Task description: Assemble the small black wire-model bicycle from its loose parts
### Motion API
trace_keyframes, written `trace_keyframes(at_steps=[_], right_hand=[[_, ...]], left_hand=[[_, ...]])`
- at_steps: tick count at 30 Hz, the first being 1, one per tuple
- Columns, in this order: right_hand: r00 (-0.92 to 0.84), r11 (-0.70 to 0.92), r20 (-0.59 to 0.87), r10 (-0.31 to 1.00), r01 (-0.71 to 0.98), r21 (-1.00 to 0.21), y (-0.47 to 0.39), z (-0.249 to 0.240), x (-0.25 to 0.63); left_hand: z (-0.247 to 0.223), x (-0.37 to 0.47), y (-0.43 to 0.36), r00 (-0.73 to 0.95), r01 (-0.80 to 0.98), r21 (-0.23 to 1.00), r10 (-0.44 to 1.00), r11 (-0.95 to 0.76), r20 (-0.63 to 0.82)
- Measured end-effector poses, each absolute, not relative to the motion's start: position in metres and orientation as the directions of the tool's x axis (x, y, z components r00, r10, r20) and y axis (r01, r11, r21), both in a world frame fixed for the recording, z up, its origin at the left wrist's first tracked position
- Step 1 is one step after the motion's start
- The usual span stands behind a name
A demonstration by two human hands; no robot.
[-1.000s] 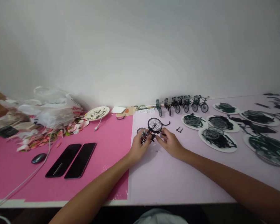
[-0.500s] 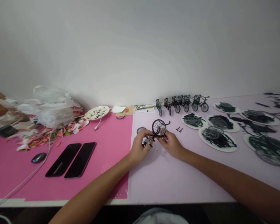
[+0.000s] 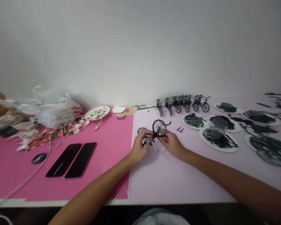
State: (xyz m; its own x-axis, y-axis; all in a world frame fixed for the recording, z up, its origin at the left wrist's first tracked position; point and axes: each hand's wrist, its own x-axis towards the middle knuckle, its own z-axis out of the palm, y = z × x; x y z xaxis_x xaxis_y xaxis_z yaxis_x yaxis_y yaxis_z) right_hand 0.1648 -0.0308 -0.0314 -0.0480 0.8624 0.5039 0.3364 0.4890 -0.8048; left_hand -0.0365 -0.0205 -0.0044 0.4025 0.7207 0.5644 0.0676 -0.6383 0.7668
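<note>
Between my hands is a partly built miniature bicycle (image 3: 159, 128), its dark spoked wheel turned upward. My left hand (image 3: 141, 145) is closed around the frame end, where small black and silver parts stick out below the fingers. My right hand (image 3: 172, 143) pinches the model at the right of the wheel; its fingertips are partly hidden behind it. A loose wheel (image 3: 141, 130) lies on the table just beyond my left hand. Past my right hand lie a curved black piece (image 3: 168, 123) and a small black forked part (image 3: 180, 129).
Several finished miniature bicycles (image 3: 186, 103) stand along the wall. White plates of bicycle parts (image 3: 219, 150) cover the right side. At left are two phones (image 3: 81, 160), a mouse (image 3: 38, 157), a white cable (image 3: 35, 172), a plate of tiny pieces (image 3: 106, 110) and plastic bags (image 3: 53, 109).
Both hands keep nearly the same place and grip. The held miniature bicycle has tilted very slightly; nothing else has visibly moved.
</note>
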Motion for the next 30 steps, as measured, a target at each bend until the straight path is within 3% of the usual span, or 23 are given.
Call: trace_keyframes(at_steps=[8,14,23,30], right_hand=[[-0.051,0.492,0.520,0.853,0.410,-0.768,-0.029,-0.036,0.169],[-0.083,0.486,0.490,0.868,0.345,-0.803,-0.030,-0.034,0.166],[-0.138,0.417,0.393,0.909,0.331,-0.846,-0.036,-0.027,0.165],[-0.170,0.414,0.378,0.910,0.331,-0.848,-0.038,-0.028,0.164]], left_hand=[[0.000,-0.035,-0.024,0.378,0.045,0.859,0.805,-0.509,0.457],[0.000,-0.032,-0.015,0.332,-0.045,0.977,0.919,-0.208,0.211],[-0.002,-0.032,-0.006,0.382,-0.304,0.953,0.919,0.023,0.099],[-0.004,-0.034,-0.001,0.420,-0.315,0.946,0.905,0.079,0.064]])
